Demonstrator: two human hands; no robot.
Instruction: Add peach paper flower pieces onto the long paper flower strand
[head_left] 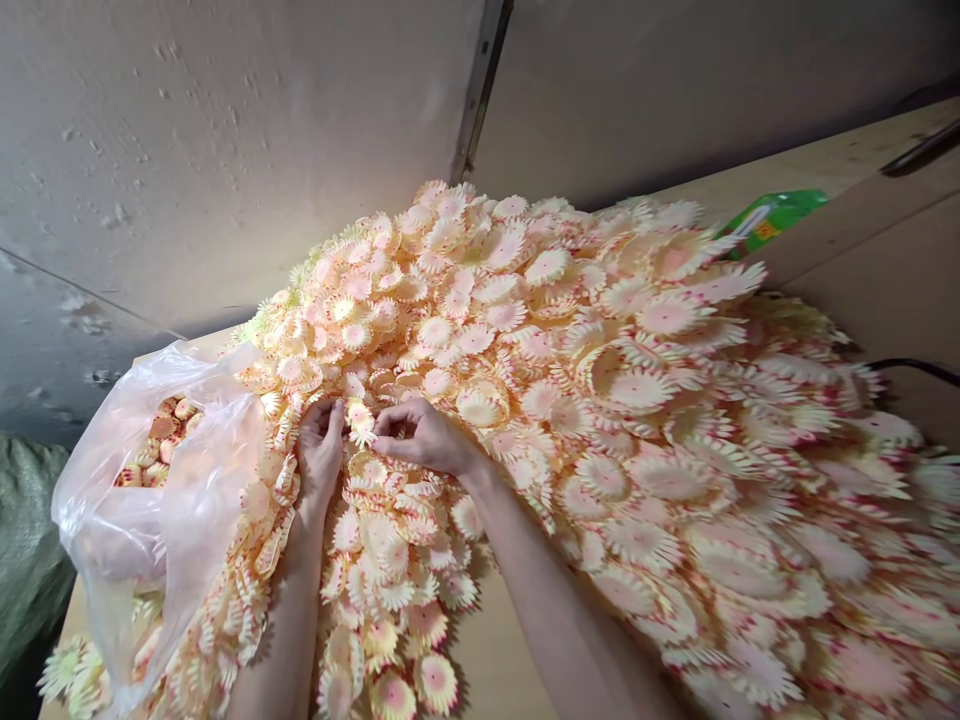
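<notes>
A small cream artificial flower piece (361,422) with a fringed rim is held up between my two hands, over the pile. My right hand (424,437) pinches its right edge with thumb and forefinger. On the other side, my left hand (321,440) is closed, its thumb and fingertips at the flower's left edge; part of that grip is hidden. All around lies a big heap of similar cream flower pieces (547,265) with pink-tipped petals and pinkish centres. More of them (394,545) spread between my forearms down to the near table edge.
At left, a clear plastic bag (214,440) stands open with round, pink-edged flower bundles (169,430) inside. A green packet (787,220) lies behind the heap at right. The wooden table (499,640) meets a worn wall (247,130). A dark green sack (26,540) is at far left.
</notes>
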